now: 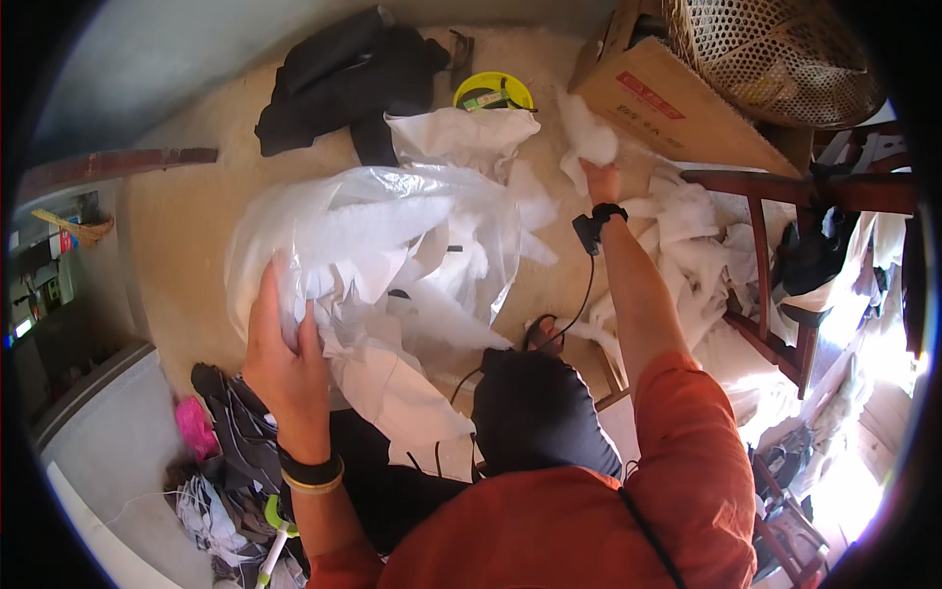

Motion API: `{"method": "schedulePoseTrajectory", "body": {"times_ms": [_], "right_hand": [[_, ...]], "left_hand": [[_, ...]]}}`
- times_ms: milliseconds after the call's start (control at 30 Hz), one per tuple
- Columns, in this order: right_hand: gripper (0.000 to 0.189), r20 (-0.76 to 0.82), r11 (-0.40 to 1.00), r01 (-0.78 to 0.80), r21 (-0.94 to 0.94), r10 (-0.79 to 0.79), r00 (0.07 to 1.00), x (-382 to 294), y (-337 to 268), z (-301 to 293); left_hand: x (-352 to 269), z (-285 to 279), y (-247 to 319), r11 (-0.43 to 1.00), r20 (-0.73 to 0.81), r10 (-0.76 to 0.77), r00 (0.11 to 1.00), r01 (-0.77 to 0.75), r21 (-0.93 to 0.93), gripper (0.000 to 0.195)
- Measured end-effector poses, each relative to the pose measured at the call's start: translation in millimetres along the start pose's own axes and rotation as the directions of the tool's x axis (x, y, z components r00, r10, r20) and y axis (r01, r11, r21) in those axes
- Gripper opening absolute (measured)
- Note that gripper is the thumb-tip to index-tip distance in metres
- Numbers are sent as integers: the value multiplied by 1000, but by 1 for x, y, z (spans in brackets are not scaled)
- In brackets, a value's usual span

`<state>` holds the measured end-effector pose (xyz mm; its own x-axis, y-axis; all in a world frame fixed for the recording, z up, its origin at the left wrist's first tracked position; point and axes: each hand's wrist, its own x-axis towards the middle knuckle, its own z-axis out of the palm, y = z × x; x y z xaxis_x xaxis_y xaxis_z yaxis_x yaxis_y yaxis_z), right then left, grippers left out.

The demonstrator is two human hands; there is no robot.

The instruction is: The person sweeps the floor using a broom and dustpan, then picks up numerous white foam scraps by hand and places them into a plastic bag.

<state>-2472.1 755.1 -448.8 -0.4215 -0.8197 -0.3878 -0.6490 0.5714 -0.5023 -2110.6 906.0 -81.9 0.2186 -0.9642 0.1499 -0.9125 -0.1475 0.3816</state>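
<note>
A large clear plastic bag lies on the floor with white batting and cloth pieces inside. Around its near left edge my left hand is closed, thumb on one side and fingers on the other. Farther off to the right, my right hand holds a tuft of white batting; its fingertips are partly hidden. A pale cloth piece spreads from the bag towards my knee.
Black folded cloth and a yellow basin lie beyond the bag. A cardboard box, a woven basket and a wooden chair frame stand at right, beside piled white batting. A cable hangs from my right wrist.
</note>
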Motion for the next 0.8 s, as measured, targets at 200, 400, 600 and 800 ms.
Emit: {"method": "schedulePoseTrajectory", "body": {"times_ms": [200,400,600,800], "right_hand": [[58,290,748,-60,661,-182,940,-75,6,-15],[52,18,671,726,-153,-732,681,-121,13,75],[50,-40,929,312,198,-310,950,-115,14,27],[104,-445,962,256,95,-189,875,-73,39,-113]], "left_hand": [[-2,0,-1,998,-23,64,998,-64,-18,44],[-5,-1,4,998,-9,51,999,-51,-46,46],[-4,2,4,999,49,-12,999,14,-45,50],[-7,6,3,980,-105,200,974,-200,13,53]]}}
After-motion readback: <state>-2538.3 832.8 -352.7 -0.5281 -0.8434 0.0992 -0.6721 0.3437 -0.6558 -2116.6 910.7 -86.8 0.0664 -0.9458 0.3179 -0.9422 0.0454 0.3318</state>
